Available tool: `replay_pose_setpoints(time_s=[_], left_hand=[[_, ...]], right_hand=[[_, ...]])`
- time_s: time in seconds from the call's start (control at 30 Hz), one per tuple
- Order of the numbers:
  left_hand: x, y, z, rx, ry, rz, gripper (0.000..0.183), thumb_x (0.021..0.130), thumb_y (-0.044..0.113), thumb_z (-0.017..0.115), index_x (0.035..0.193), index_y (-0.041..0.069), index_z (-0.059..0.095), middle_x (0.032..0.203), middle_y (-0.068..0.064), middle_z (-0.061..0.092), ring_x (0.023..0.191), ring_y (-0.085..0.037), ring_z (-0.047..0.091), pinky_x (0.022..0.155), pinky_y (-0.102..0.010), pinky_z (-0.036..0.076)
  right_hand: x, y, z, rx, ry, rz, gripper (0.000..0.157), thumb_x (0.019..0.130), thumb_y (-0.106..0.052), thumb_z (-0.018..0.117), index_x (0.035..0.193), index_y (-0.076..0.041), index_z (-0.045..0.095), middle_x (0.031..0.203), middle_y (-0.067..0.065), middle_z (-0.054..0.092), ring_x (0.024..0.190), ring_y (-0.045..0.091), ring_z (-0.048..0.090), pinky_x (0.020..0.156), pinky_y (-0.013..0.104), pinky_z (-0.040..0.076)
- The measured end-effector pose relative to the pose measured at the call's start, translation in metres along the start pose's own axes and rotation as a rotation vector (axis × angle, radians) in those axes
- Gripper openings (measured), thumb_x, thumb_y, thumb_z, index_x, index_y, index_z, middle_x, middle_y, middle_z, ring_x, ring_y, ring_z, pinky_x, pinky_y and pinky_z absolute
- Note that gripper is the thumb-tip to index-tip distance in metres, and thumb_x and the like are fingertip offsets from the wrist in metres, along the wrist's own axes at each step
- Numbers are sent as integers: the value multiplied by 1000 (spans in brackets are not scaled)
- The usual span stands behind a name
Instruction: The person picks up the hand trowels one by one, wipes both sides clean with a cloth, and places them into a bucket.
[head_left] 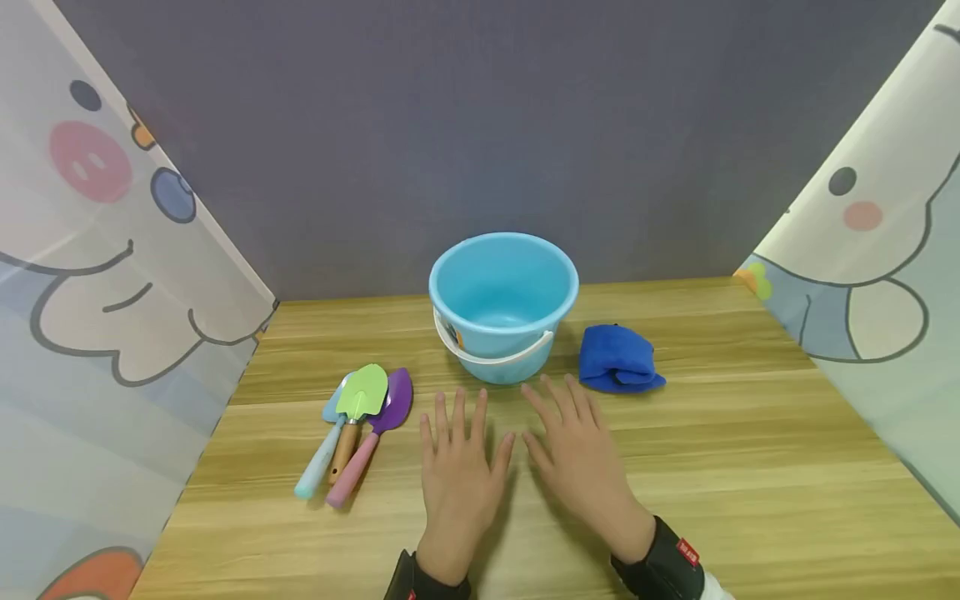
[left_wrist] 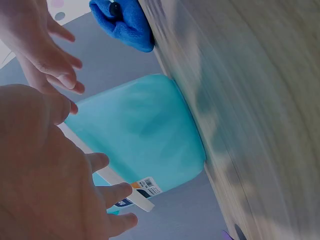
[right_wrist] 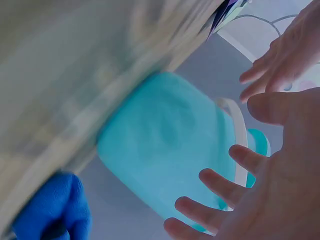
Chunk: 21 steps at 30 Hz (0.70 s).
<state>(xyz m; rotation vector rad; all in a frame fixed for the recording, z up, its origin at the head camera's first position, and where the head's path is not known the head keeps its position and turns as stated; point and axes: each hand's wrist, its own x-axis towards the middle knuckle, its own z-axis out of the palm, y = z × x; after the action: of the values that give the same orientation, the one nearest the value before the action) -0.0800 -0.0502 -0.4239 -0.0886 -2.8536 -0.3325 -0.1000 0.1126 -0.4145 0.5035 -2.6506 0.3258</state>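
Observation:
Both hands are held palm down in front of a light blue bucket (head_left: 501, 283) with a white handle (head_left: 498, 360) hanging across its front. The left hand (head_left: 461, 479) has its fingers spread and holds nothing. Beside it, the right hand (head_left: 581, 462) also spreads its fingers, with nothing in them. Its fingertips come near the bucket's base and a folded blue cloth (head_left: 617, 360). In both wrist views the fingers appear raised off the wooden surface, with the bucket beyond them.
Left of the hands lie a green-bladed trowel (head_left: 363, 393) with a wooden handle, a purple trowel (head_left: 395, 400) with a pink handle and a light blue tool (head_left: 321, 460), bunched together. A dark grey panel (head_left: 480, 133) stands behind the wooden table (head_left: 750, 467); cartoon-printed sheets flank it.

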Motion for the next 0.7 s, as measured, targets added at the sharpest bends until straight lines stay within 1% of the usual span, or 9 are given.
replay_pose_setpoints(time_s=[0.1,0.27,0.47,0.53,0.63,0.7], left_hand=[[0,0,-1,-2,1,-1,67,97,59,35,153,21,32,158,-15,35,148,-37,13,120,-60,16],[1,0,-1,4,-16,-3,67,97,59,34,153,21,30,159,-14,33,148,-37,12,120,-60,16],[3,1,-2,0,-39,-12,67,98,59,33,154,23,27,161,-13,29,149,-36,9,121,-59,16],[3,1,-2,1,-45,-18,67,98,59,32,154,24,26,161,-12,28,149,-36,8,121,-59,15],[2,0,-3,2,-53,-25,67,98,59,32,155,24,26,162,-12,26,149,-36,8,121,-59,14],[2,0,-2,1,-56,-25,67,98,59,33,155,24,25,162,-12,27,149,-36,8,121,-59,14]], right_hand=[[6,8,-4,-2,4,1,59,86,-33,68,140,-18,51,144,16,51,137,42,36,106,63,41],[18,26,-5,-4,37,46,60,86,-31,68,142,-17,48,147,16,47,138,42,34,105,65,38],[37,60,-5,-64,129,96,60,85,-30,69,139,-14,50,144,20,49,133,47,38,100,69,40],[44,73,-7,-82,145,110,60,84,-30,69,139,-12,51,143,22,49,131,50,39,98,70,41],[54,90,-7,-72,148,143,61,85,-30,69,139,-11,50,142,25,48,128,54,39,94,73,40],[58,99,-5,-58,119,185,61,86,-30,68,140,-11,47,144,26,45,129,56,36,93,76,38]])
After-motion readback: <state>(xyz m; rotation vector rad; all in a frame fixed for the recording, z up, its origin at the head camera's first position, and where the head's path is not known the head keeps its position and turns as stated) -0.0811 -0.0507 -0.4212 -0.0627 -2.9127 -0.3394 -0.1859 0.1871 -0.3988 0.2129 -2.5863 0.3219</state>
